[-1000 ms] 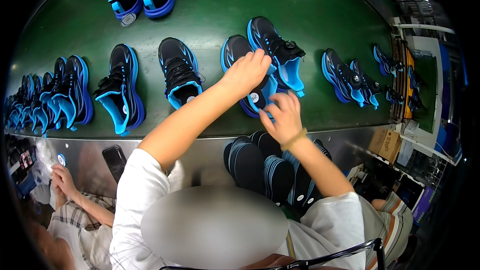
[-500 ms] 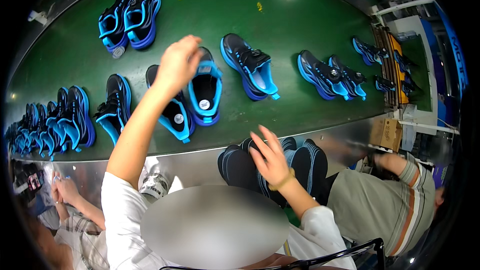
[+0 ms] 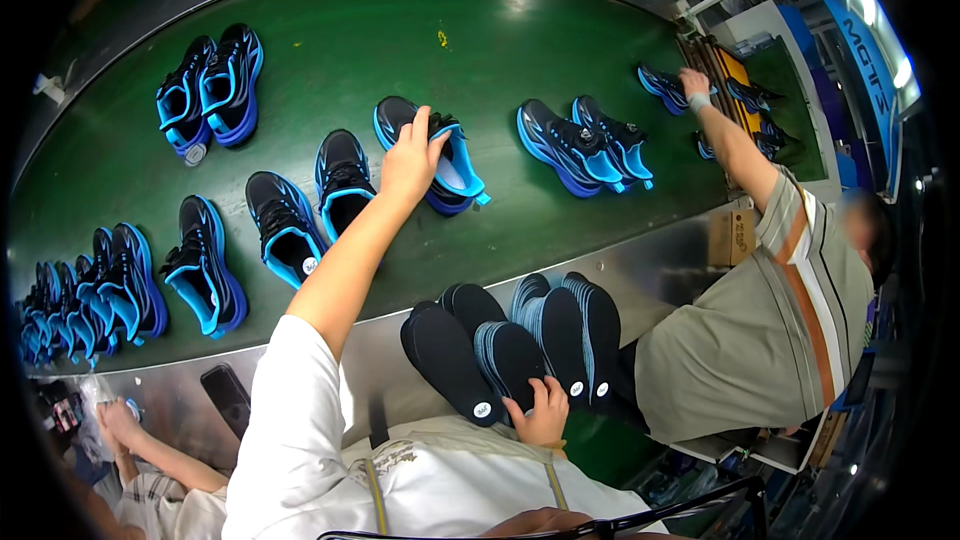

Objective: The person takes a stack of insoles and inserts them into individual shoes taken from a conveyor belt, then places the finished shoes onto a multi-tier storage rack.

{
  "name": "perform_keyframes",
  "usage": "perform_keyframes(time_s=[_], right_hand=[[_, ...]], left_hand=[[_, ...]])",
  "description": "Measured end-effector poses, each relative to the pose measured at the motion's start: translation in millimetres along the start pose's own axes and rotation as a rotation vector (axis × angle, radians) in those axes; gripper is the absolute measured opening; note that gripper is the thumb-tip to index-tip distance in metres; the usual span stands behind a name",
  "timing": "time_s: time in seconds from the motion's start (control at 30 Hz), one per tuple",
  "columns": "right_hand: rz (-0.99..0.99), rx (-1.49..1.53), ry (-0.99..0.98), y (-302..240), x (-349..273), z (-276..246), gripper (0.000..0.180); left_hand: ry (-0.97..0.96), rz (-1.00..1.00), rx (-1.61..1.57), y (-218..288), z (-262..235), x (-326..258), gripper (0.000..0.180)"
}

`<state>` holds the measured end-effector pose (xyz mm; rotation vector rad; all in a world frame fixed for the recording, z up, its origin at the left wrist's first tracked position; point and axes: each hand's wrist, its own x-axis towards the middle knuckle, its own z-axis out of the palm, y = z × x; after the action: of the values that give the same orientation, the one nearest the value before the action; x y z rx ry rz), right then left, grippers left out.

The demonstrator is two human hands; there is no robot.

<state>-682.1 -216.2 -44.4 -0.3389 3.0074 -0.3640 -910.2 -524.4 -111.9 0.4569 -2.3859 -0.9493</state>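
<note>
My left hand (image 3: pixel 408 165) reaches over the green belt, its fingers closed at the tongue and opening of a black and blue sneaker (image 3: pixel 450 180). Just left of it, partly behind my forearm, sits another sneaker (image 3: pixel 342 165) beside a sneaker (image 3: pixel 280 215) with a round white sticker inside. Low in front of me, my right hand (image 3: pixel 543 414) has its fingers bent onto the heel end of a black insole (image 3: pixel 512 358), top of a stack. Other insole stacks (image 3: pixel 553 332) lie around it, some heels bearing round white stickers.
Paired sneakers stand at the upper left (image 3: pixel 230 85) and right (image 3: pixel 575 145); more line the left. A co-worker's hand (image 3: pixel 694 85) touches a sneaker at far right, near a machine frame (image 3: pixel 780 60). A phone (image 3: pixel 227 395) lies on the metal edge (image 3: pixel 400 360). Another person's hands (image 3: pixel 122 422) show lower left.
My left hand has moved right from one sneaker to another. My right hand has come down onto the insoles. The view has shifted, and a co-worker's arm now reaches over the belt.
</note>
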Motion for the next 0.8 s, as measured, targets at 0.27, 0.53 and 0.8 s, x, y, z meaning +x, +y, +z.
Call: perform_keyframes(time_s=[0.27, 0.53, 0.8], right_hand=[[0.051, 0.582, -0.232, 5.0, 79.5, -70.8, 0.025], [-0.151, 0.427, -0.66, -80.5, 260.8, -21.8, 0.013], [-0.541, -0.041, -0.265, -105.2, 271.1, 65.2, 0.017]], left_hand=[[-0.322, -0.352, -0.348, -17.8, -13.5, 3.9, 0.035], [-0.257, -0.348, -0.412, 6.1, -16.7, -23.4, 0.031], [-0.525, -0.411, -0.502, -3.0, -28.0, -7.3, 0.031]])
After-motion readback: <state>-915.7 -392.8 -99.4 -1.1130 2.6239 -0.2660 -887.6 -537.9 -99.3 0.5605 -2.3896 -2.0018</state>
